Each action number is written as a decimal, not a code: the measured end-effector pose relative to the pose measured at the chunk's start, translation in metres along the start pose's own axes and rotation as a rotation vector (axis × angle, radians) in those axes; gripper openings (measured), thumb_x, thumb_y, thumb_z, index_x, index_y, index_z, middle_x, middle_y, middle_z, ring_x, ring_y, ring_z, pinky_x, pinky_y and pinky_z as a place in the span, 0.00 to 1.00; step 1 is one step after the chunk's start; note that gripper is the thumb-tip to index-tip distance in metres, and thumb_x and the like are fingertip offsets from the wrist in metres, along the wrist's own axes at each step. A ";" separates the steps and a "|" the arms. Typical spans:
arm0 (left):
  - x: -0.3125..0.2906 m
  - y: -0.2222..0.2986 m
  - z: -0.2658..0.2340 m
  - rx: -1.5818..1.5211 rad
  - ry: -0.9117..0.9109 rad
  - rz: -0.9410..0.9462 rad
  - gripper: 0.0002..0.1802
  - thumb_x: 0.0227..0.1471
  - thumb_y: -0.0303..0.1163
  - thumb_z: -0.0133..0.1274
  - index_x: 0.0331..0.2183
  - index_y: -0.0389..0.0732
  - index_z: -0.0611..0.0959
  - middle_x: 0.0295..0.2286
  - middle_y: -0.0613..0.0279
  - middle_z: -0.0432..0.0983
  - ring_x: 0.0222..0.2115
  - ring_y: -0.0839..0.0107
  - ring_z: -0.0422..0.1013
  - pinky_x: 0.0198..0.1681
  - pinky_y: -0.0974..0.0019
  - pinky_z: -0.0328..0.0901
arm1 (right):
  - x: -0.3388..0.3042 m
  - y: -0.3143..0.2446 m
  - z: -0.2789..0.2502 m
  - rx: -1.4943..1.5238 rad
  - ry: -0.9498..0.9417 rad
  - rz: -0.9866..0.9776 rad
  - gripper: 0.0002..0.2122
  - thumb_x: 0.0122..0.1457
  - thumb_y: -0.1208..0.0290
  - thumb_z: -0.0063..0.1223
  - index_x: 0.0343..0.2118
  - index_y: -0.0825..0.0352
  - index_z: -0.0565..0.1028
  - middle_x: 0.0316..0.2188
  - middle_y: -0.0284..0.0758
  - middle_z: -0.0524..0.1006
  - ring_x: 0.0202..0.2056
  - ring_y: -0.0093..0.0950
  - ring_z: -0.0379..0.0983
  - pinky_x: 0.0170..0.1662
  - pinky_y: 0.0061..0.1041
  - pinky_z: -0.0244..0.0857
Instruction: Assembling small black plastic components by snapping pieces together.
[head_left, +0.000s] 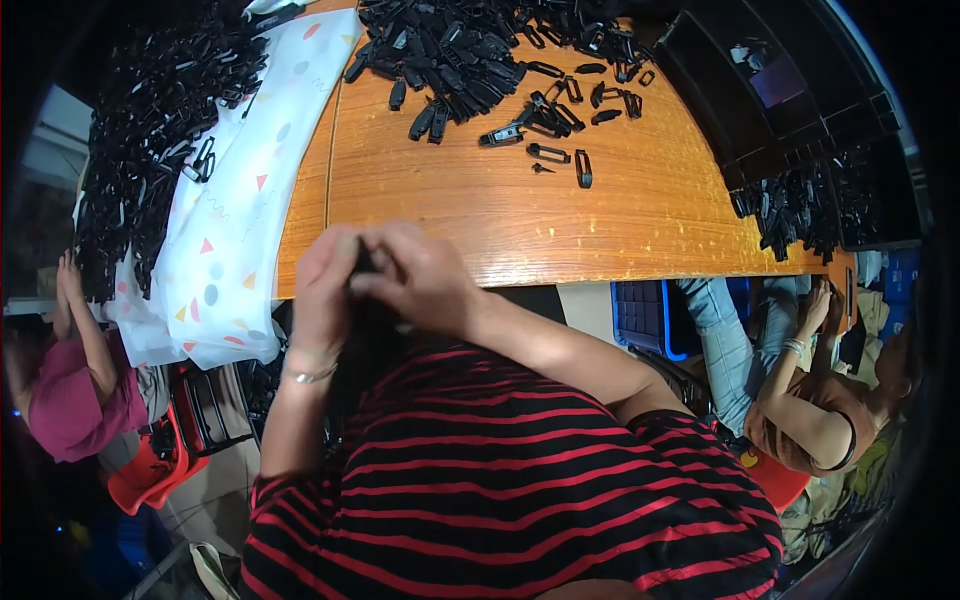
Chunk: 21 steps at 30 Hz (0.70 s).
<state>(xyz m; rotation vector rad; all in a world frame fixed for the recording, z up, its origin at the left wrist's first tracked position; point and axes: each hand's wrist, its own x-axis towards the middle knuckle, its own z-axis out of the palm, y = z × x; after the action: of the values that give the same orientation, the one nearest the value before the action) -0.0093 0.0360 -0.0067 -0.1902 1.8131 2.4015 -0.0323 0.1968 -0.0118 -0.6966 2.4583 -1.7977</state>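
Observation:
My left hand [322,285] and my right hand [425,278] meet in front of my chest, just over the near edge of the wooden table [430,200]. Both are closed, fingers curled toward each other and slightly smeared by motion. Something dark shows between the fingertips, too small and hidden to name. Beyond my hands lie loose black plastic parts: a long oval frame [584,168], another frame [548,153] lying flat, and a tiny black piece [542,169]. A black part with a greyish face [502,135] rests beside them.
A big heap of black plastic parts [450,60] covers the far table. Another heap [150,160] lies left, next to a patterned white sheet [225,220]. At right stand a black bin [780,80] and a blue crate [650,315]. People sit on both sides.

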 end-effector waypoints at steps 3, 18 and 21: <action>-0.038 0.023 -0.060 0.387 -0.034 -0.243 0.12 0.60 0.37 0.47 0.36 0.37 0.77 0.25 0.67 0.72 0.26 0.79 0.68 0.29 0.77 0.62 | -0.003 0.012 -0.005 -0.031 -0.223 -0.129 0.18 0.50 0.70 0.62 0.44 0.66 0.73 0.31 0.36 0.75 0.29 0.32 0.73 0.32 0.28 0.67; 0.104 0.007 0.094 1.106 -0.084 0.821 0.09 0.45 0.28 0.59 0.31 0.37 0.80 0.29 0.55 0.73 0.33 0.59 0.73 0.35 0.61 0.67 | 0.040 0.058 -0.160 -0.942 0.008 0.068 0.12 0.48 0.77 0.59 0.38 0.68 0.78 0.32 0.42 0.75 0.32 0.42 0.75 0.36 0.36 0.71; 0.144 -0.009 0.121 1.228 -0.088 0.845 0.10 0.43 0.29 0.61 0.31 0.37 0.80 0.29 0.56 0.73 0.35 0.60 0.71 0.37 0.60 0.67 | 0.039 0.065 -0.162 -0.973 -0.040 0.037 0.10 0.48 0.76 0.58 0.35 0.69 0.77 0.32 0.46 0.73 0.32 0.42 0.75 0.37 0.38 0.71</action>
<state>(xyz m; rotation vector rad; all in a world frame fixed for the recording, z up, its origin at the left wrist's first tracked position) -0.1521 0.1585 -0.0075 0.9095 3.2778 0.9956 -0.1332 0.3439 -0.0068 -0.6530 3.1872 -0.4489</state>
